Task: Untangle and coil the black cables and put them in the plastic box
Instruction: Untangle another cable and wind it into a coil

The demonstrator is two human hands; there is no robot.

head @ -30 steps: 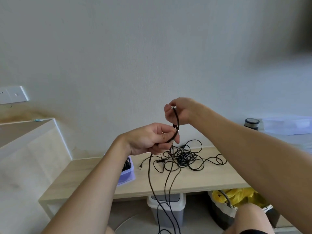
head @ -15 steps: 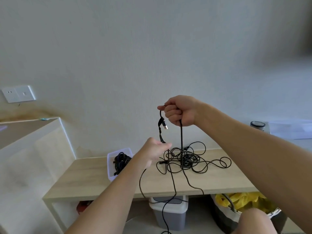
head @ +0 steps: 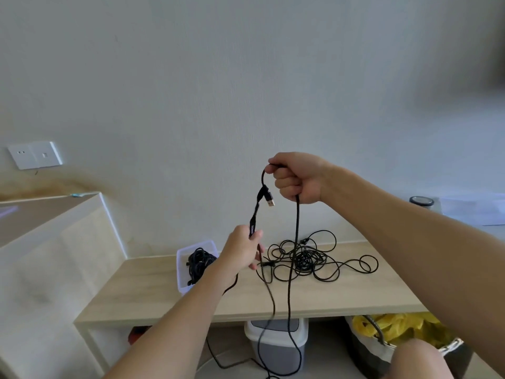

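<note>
- Fingers (head: pixel 256 236) of my left hand (head: pixel 240 251) pinch the lower end of the black tie strap (head: pixel 252 224), thumb and forefinger closed on it. The plastic box (head: pixel 181 272), with coiled cables (head: pixel 199 262) already in it, sits at their 8 o'clock, partly hidden by my forearm.
- From that pinch the strap runs taut toward 1 o'clock, up to the neck of the USB plug (head: pixel 270 201), which dangles free.
- My right hand (head: pixel 296 177) is at 1 o'clock from the left and higher. Its fist is curled round the black cable (head: pixel 297 231), with a short bend poking out on top.
- Below that fist the cable's long axis drops straight to 6 o'clock, past the table (head: pixel 369 294) edge and down toward the floor.
- At 5 o'clock of the fist, on the tabletop, lies the tangle (head: pixel 308 259), not yet sorted.
- As I judge it, all the slack hangs below both hands. The left hand is lower and nearer to it, so it is the one to gather loops up toward the right fist.
</note>
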